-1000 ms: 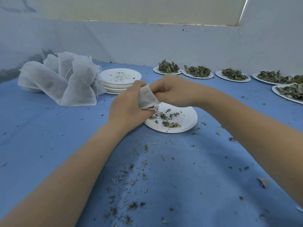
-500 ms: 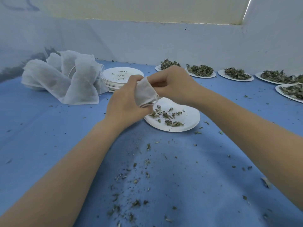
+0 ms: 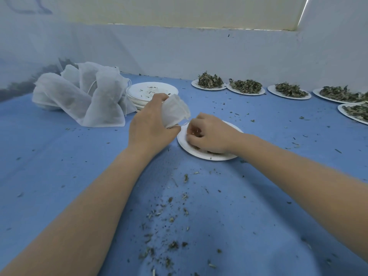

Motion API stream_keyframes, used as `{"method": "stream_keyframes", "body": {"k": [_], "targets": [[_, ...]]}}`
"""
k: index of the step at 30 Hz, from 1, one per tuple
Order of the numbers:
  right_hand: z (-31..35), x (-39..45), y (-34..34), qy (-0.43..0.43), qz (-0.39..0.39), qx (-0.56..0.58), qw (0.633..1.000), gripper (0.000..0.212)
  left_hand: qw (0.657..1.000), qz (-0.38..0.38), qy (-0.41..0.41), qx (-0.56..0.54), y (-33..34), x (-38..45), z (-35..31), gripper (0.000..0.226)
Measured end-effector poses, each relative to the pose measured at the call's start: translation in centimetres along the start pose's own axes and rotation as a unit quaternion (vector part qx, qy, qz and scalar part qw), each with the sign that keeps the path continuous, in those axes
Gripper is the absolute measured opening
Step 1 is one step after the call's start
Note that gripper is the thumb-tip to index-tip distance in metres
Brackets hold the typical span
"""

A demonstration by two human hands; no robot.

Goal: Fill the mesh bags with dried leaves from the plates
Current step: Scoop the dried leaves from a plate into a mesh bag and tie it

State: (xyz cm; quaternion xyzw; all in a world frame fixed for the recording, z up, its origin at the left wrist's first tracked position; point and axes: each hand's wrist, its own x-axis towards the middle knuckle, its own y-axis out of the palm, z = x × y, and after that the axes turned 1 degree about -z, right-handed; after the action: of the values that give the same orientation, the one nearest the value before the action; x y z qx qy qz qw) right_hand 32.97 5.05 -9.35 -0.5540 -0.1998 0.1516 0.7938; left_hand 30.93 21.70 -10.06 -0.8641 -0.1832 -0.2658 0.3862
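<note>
L hand (image 3: 151,124) grips mesh bag (image 3: 173,112) above table, R hand (image 3: 209,134) w/ fingers curled on plate (image 3: 201,154), grabbing leaves.

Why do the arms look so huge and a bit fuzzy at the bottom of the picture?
Head view: the wide-angle lens stretches whatever is close, so the forearms balloon near the bottom edge and blur slightly; the left hand holding the mesh bag and the right hand over the plate look sharper. Light is soft, without hard shadows or glare.
</note>
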Motion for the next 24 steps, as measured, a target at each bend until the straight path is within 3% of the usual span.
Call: {"method": "stream_keyframes", "body": {"k": [3, 10, 16, 21, 24], "targets": [[-0.9, -1.0, -1.3, -0.025, 0.037, -0.029, 0.999, 0.001, 1.000, 0.005, 0.000, 0.009, 0.0, -0.1, 0.1, 0.056], [-1.5, -1.6, -2.1, 0.012, 0.070, 0.015, 0.997, 0.023, 0.999, 0.024, 0.006, 0.021, 0.1, -0.2, 0.0, 0.052], [-2.1, -3.4, -2.6, -0.035, 0.052, 0.011, 0.998, 0.016, 0.998, 0.045, 0.019, 0.028, 0.4, -0.4, 0.0, 0.053], [-2.8, -3.7, -3.0, 0.023, 0.119, -0.023, 0.992, 0.043, 0.997, 0.052, 0.031, 0.037, 0.3, -0.5, 0.0, 0.055], [-2.7, -4.1, -2.4, -0.022, 0.107, 0.010, 0.994, 0.029, 0.998, 0.051, 0.029, 0.033, 0.3, -0.4, 0.0, 0.054]]}}
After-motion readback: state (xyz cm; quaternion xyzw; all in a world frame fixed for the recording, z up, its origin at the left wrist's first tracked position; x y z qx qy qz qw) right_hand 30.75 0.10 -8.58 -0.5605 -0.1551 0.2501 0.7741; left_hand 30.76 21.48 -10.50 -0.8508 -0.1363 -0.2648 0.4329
